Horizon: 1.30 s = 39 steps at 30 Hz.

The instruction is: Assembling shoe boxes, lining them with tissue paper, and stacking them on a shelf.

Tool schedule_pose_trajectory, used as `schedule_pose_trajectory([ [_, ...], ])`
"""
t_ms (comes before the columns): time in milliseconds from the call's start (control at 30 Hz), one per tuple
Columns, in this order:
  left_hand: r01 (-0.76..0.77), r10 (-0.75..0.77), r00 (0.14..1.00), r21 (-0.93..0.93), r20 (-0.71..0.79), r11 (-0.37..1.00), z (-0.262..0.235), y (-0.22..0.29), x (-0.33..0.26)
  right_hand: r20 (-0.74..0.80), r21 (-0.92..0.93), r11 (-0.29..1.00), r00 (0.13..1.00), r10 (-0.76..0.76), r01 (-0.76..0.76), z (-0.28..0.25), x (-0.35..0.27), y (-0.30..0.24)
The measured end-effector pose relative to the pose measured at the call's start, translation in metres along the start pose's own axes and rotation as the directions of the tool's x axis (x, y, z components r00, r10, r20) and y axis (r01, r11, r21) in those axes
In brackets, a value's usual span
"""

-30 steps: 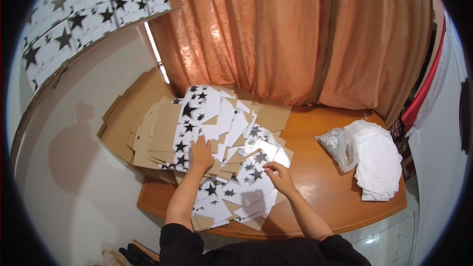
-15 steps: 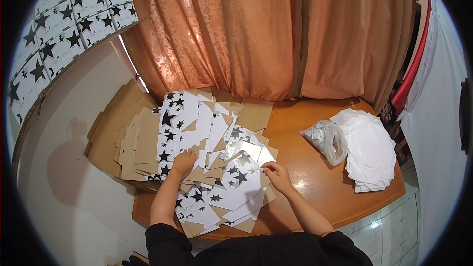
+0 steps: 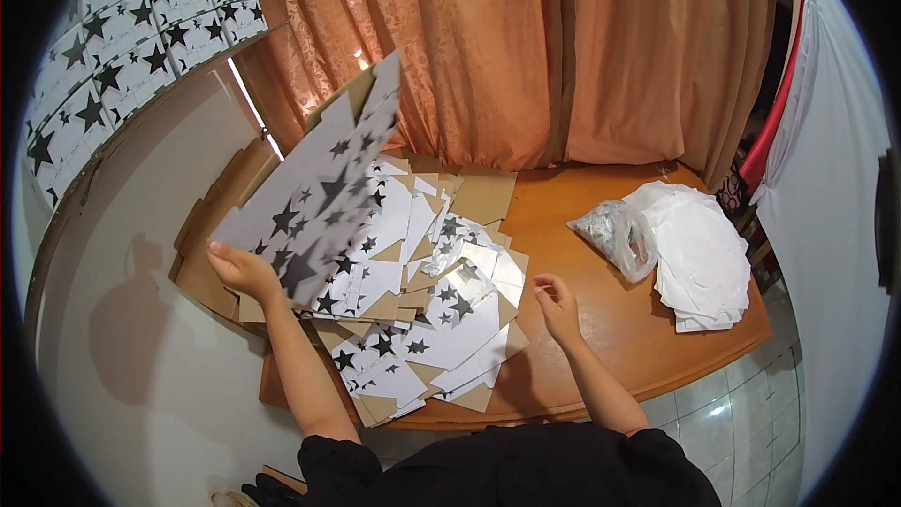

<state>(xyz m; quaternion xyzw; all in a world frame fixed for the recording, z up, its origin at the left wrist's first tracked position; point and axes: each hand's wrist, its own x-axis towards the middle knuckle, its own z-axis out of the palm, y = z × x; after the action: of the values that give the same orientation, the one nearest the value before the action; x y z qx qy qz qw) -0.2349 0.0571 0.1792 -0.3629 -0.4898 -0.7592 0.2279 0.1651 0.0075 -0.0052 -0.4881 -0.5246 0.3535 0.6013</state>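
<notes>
In the head view, the left hand (image 3: pixel 242 272) has its fingers closed on the lower left edge of a flattened cardboard box blank (image 3: pixel 319 192), white with black stars. The blank is tilted steeply above the left part of a spread pile of similar star-printed blanks (image 3: pixel 450 352), its right part blurred. The right hand (image 3: pixel 557 312) is just right of that pile, fingers loosely curled with nothing visible between them. Shiny clear plastic (image 3: pixel 472 268) lies on the pile. Plain brown cardboard blanks (image 3: pixel 208 239) are at the pile's left, partly hidden by the raised one. Toward the right of the wooden worktop (image 3: pixel 554 207), a translucent plastic bag (image 3: pixel 610 235) with grey contents rests against a stack of white sheets (image 3: pixel 699 249). Behind hangs an orange curtain (image 3: pixel 479 47); star-printed boxes (image 3: pixel 141 47) fill the upper left.
</notes>
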Motion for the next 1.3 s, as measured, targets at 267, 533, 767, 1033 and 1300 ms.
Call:
schedule_pose_trajectory([
  [267, 0.398, -0.287, 0.904, -0.379, 0.316, 0.836, -0.036, 0.053, -0.067, -0.277, 0.024, 0.998, 0.96, -0.047, 0.056, -0.039, 0.0, -0.027],
  [533, 0.545, -0.242, 0.771, -0.412, 0.59, 0.73, -0.031, 0.083, -0.169, -0.38, 0.487, 0.873, 0.891, 0.249, -0.036, -0.116, -0.003, -0.02],
  [767, 0.667, -0.177, 0.659, -0.46, 0.731, 0.586, -0.009, 0.129, -0.236, -0.267, 0.398, 0.888, 0.896, 0.354, -0.232, -0.139, -0.004, -0.016],
  [1033, 0.869, -0.612, 0.423, -0.489, 0.668, 0.067, 0.019, 0.159, -0.32, -0.023, 0.396, 0.912, 0.992, 0.127, -0.107, -0.23, 0.013, 0.041],
  [1300, 0.949, -0.384, -0.283, 0.198, 0.879, -0.245, 0.017, 0.116, -0.366, -0.005, 0.477, 0.863, 0.981, 0.192, -0.167, -0.269, 0.025, 0.051],
])
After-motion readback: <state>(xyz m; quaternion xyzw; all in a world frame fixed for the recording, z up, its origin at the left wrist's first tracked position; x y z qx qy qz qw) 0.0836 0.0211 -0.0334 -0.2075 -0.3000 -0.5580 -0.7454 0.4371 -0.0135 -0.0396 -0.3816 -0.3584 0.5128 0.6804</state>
